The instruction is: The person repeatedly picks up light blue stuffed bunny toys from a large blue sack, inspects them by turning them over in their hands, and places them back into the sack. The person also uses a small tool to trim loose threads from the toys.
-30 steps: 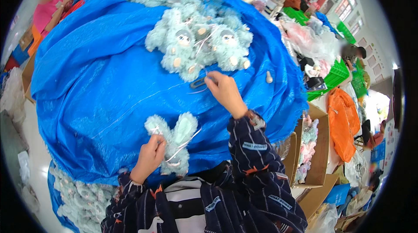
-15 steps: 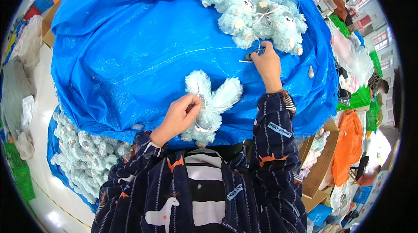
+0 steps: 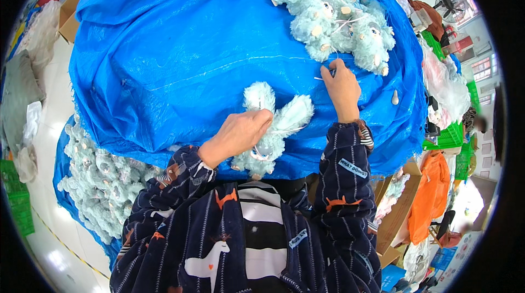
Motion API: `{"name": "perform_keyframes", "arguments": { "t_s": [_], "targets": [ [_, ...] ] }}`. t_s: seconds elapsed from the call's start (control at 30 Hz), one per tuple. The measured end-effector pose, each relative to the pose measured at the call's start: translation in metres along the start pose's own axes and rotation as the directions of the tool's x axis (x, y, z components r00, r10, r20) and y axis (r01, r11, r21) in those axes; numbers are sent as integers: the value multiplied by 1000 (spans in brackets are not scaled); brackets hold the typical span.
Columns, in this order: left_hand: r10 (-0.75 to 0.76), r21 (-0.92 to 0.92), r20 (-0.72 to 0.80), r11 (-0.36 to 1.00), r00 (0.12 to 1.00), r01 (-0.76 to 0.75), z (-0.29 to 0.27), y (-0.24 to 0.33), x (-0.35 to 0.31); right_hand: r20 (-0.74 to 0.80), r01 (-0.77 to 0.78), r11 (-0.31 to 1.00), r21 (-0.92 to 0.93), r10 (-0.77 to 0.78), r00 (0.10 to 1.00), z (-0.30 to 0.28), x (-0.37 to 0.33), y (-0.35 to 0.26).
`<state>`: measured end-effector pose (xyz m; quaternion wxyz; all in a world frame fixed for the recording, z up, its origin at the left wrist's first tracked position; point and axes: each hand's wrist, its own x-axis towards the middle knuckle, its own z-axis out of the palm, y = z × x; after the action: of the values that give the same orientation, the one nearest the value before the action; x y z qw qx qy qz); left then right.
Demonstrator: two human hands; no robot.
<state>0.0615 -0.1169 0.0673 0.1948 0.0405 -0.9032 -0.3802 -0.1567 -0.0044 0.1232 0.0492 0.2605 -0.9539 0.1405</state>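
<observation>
A pale blue-green plush toy [image 3: 269, 145] with two long ears lies on the blue tarpaulin, close in front of me. My left hand [image 3: 240, 133] is closed over its head at the base of the ears, the fingertips pinched there. Farther off to the right, my right hand [image 3: 343, 90] has its thumb and fingers pressed together around a small dark object, mostly hidden by the fingers. A thin white strip pokes out beside them. Just beyond that hand lies a heap of similar plush toys [image 3: 317, 11] with white ribbons among them.
Blue tarpaulin [image 3: 180, 47] covers the raised surface in front. Below left sits another large pile of plush toys [image 3: 104, 189]. A small pale object [image 3: 395, 97] rests near the right edge. Cardboard boxes [image 3: 402, 205], an orange cloth [image 3: 429, 197] and green crates [image 3: 451, 135] stand at right.
The left hand has shifted right and over the toy's head, covering more of it. The right hand's fingers have closed in, hiding most of the dark object. The view has shifted slightly.
</observation>
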Motion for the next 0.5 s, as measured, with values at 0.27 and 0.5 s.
{"name": "perform_keyframes", "arguments": {
  "t_s": [0.27, 0.5],
  "targets": [
    [-138, -13, 16, 990, 990, 138, -1, -7, 2, 5, -112, 736, 668, 147, 989, 9, 14, 43],
    [-164, -151, 10, 975, 986, 163, -1, -11, -1, 264, -269, -5, 963, -174, 949, -21, -95, 21]
  ]
}}
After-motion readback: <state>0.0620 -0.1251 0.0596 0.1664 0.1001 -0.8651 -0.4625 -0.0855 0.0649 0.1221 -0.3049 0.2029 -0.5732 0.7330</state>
